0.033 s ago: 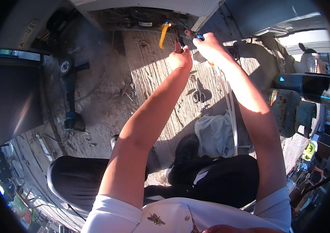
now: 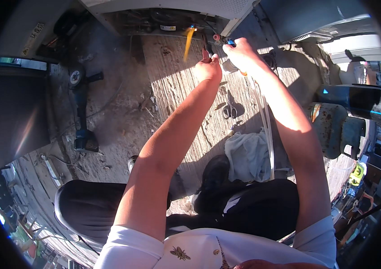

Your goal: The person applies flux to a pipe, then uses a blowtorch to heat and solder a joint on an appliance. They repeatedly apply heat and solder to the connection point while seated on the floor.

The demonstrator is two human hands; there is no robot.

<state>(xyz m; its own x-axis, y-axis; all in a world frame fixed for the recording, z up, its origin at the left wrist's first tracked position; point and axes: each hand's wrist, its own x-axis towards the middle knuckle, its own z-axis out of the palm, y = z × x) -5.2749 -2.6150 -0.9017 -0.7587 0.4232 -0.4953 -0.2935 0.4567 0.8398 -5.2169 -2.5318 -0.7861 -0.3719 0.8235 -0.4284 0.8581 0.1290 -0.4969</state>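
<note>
— In the head view, what is held?
— A slim dark tool with red handles [image 2: 207,54] is gripped by the left hand [image 2: 209,68]; a blue-topped tool [image 2: 231,43] is enclosed by the right hand [image 2: 243,54]. Both are held near a pale metal cabinet [image 2: 172,6], beside an orange flame [image 2: 188,43].
— And the floor?
— The weathered wooden floor [image 2: 172,78] is partly sunlit. Black-handled scissors [image 2: 229,111] and a crumpled pale cloth [image 2: 247,154] are laid there, flanked by a dark angle grinder [image 2: 81,107] leftward and a rust-spotted metal cylinder [image 2: 333,130] rightward.
</note>
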